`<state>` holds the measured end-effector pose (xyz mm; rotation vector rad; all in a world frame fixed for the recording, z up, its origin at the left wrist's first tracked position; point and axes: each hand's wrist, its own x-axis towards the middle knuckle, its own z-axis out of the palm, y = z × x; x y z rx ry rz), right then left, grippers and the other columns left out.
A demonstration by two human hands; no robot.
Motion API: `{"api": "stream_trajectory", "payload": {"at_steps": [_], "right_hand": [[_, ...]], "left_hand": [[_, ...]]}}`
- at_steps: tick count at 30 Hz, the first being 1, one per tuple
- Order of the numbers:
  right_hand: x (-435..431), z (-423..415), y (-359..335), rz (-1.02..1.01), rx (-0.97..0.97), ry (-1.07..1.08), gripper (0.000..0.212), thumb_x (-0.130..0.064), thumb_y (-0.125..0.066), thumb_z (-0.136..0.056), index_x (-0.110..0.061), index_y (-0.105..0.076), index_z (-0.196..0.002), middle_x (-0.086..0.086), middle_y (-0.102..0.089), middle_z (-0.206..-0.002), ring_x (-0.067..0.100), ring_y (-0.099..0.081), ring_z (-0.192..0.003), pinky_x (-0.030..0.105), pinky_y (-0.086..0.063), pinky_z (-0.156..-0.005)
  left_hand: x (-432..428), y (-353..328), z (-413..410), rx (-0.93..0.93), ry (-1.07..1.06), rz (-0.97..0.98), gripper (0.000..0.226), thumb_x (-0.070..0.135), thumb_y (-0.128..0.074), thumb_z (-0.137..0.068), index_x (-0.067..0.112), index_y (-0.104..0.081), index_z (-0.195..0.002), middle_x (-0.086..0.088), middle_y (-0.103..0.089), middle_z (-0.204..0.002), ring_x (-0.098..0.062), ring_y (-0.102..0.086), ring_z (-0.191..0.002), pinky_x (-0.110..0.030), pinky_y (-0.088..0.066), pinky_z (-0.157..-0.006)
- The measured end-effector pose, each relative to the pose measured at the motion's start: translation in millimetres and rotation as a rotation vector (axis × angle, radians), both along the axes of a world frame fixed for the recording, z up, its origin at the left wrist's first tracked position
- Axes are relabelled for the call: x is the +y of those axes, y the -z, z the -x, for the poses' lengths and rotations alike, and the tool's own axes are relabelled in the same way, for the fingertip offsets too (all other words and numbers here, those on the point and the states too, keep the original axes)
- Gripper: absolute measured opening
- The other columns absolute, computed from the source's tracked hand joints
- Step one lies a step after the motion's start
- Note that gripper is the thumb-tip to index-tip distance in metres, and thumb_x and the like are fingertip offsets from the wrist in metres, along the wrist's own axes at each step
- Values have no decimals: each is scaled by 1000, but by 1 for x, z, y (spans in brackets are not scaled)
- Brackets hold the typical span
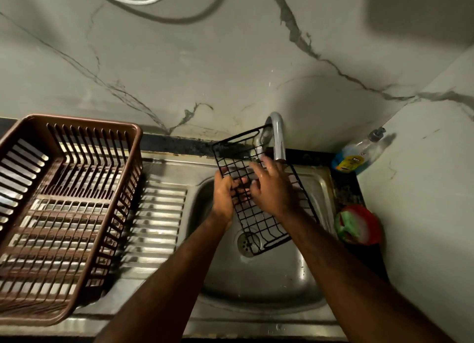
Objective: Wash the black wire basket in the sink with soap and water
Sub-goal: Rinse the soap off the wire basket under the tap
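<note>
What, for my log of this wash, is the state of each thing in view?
black wire basket: held tilted over the sink, far end under the tap.
left hand: grips the basket's left edge.
right hand: fingers spread on the mesh.
tap: flow cannot be told.
sink drain: unplugged.
soap bottle: leaning, pump cap on.
brown rack: upright on the drainboard.

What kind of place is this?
Probably a home kitchen: a steel sink with a ribbed drainboard, a brown dish rack beside it, and a dish soap bottle in the corner.
</note>
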<state>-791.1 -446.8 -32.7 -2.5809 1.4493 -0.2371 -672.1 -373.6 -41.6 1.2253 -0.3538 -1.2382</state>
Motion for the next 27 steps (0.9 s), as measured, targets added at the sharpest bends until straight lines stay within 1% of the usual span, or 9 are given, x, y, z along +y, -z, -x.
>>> {"api": "stream_trajectory", "payload": {"at_steps": [4, 7, 11, 13, 15, 18, 21, 23, 27], "right_hand": [[-4, -2, 17, -74, 213, -231, 71, -57, -17, -99, -33, 12, -159, 6, 27, -165, 29, 23, -152, 60, -10, -121], [14, -1, 26, -186, 370, -485, 83, -59, -27, -97, -27, 25, -155, 5, 36, -160, 27, 35, -147, 63, 3, -121], [19, 11, 12, -393, 543, -627, 91, -59, -44, -98, -33, 25, -152, 3, 48, -152, 24, 45, -140, 51, 24, -116], [14, 15, -7, -511, 589, -656, 84, -53, -46, -101, -31, 12, -158, 0, 43, -154, 22, 41, -142, 45, 19, -118], [6, 20, -26, -726, 551, -609, 70, -47, -49, -102, -22, -18, -160, -1, 29, -161, 20, 20, -150, 42, 1, -125], [-7, 27, -34, -851, 351, -458, 29, -37, -56, -101, -25, -67, -125, 4, -28, -164, 17, -33, -148, 42, -33, -118], [-13, 17, -29, -651, 80, -213, 13, -27, -60, -99, -29, -72, -103, -4, -70, -116, 14, -63, -110, 32, -49, -93], [-15, 6, -23, -480, -82, -56, 13, -17, -59, -98, -21, -72, -99, -4, -69, -96, 16, -66, -95, 24, -47, -74], [-13, -10, -12, -289, -339, 145, 12, -12, -60, -96, -20, -67, -103, 0, -67, -95, 13, -63, -82, 24, -49, -63]], "left_hand": [[-6, -7, 0, -64, 66, -18, 42, 23, -50, -88, 15, -51, -128, -17, -66, -102, -27, -64, -87, -35, -56, -66], [-8, -4, -14, -58, 9, -82, 22, 21, -44, -99, 9, -47, -117, -18, -58, -101, -23, -59, -81, -28, -50, -58], [-8, 0, -24, -22, 17, -80, 28, 37, -45, -76, 25, -52, -101, -16, -66, -98, -25, -64, -77, -31, -50, -65], [-8, 2, -24, -7, 28, -62, 27, 36, -45, -80, 30, -53, -105, -13, -72, -102, -25, -69, -80, -33, -54, -67], [-7, 2, -24, -28, 27, -30, 14, 26, -40, -97, 31, -50, -107, -12, -72, -107, -26, -69, -85, -34, -57, -68], [-6, 4, -23, -53, 25, -35, 23, 17, -31, -105, 31, -49, -110, -13, -72, -110, -30, -70, -89, -38, -59, -73], [-6, 1, -20, -45, 14, -42, 25, 18, -32, -103, 33, -48, -114, -15, -72, -115, -31, -71, -90, -40, -58, -75], [-7, -1, -16, -24, 7, -42, 27, 20, -32, -103, 32, -48, -121, -16, -73, -115, -33, -71, -89, -42, -58, -75], [0, 0, -4, -2, 82, -77, 36, 25, -34, -99, 18, -61, -122, -23, -73, -113, -51, -68, -103, -44, -55, -76]]}}
